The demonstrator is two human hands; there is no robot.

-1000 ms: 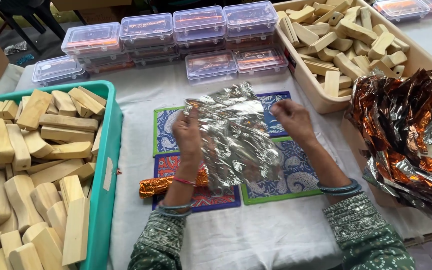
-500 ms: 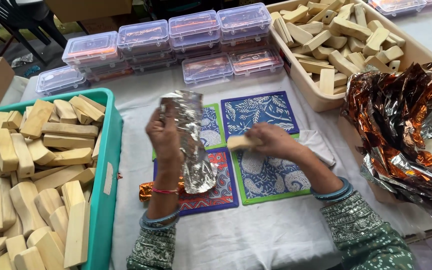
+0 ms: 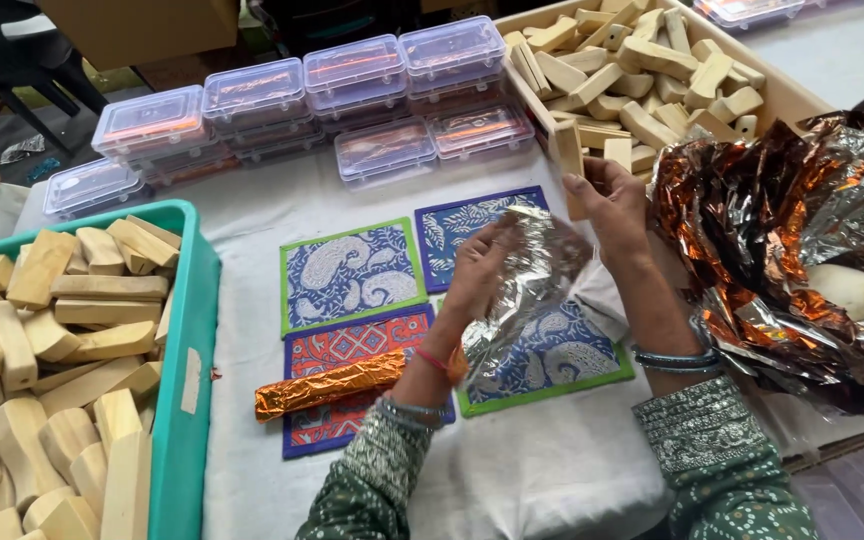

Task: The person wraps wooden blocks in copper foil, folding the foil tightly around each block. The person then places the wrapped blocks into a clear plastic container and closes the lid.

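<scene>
My left hand (image 3: 474,278) pinches a crumpled silver foil sheet (image 3: 544,268) above the patterned mats. My right hand (image 3: 614,205) grips a pale wooden block (image 3: 568,158) upright, close to the beige crate's near wall, with the foil's top edge just below it. The two hands are close together. An orange foil-wrapped stick (image 3: 332,384) lies on the red patterned mat (image 3: 352,345), left of my left wrist.
A teal crate (image 3: 195,330) of wooden blocks stands at the left, and a beige crate (image 3: 542,110) of blocks at the back right. Clear lidded boxes (image 3: 252,95) line the back. A heap of orange-silver foil (image 3: 782,220) with a white oval thing (image 3: 845,290) lies at the right. Blue mats (image 3: 347,270) lie in the middle.
My right hand let go of the foil, took a wooden block and lifted it up to the right. My left hand carried the foil rightward after it.
</scene>
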